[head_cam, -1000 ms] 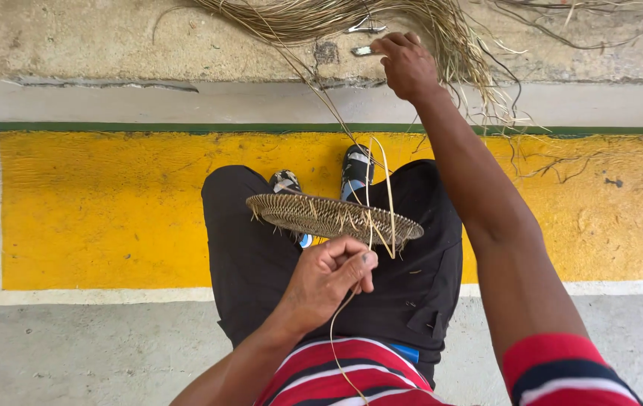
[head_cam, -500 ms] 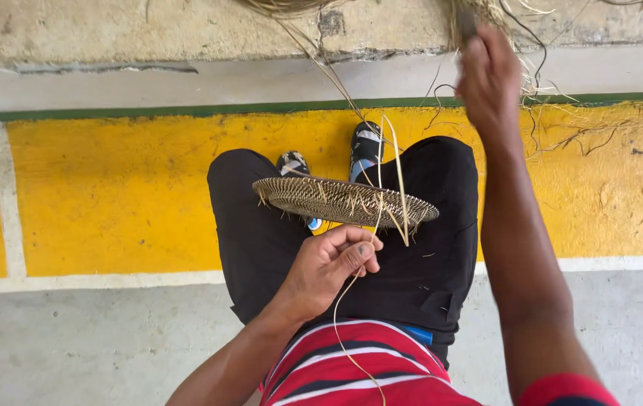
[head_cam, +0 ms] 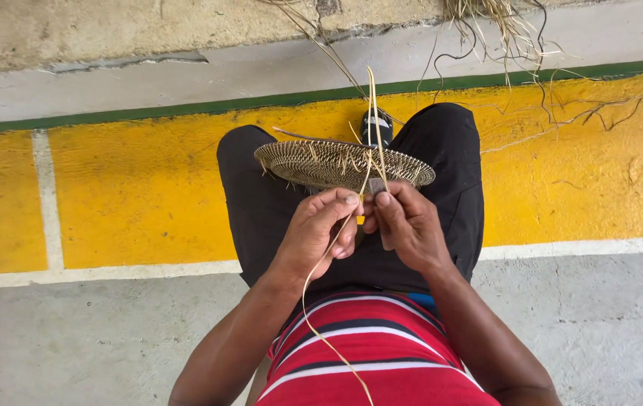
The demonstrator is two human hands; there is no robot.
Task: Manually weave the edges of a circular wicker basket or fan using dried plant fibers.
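We pinch a pale straw strand (head_cam: 373,120) between our left hand (head_cam: 320,229) and right hand (head_cam: 409,224), beside the woven disc (head_cam: 321,162)

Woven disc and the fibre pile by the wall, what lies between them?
In the head view, one shoe, then yellow floor and a green stripe.
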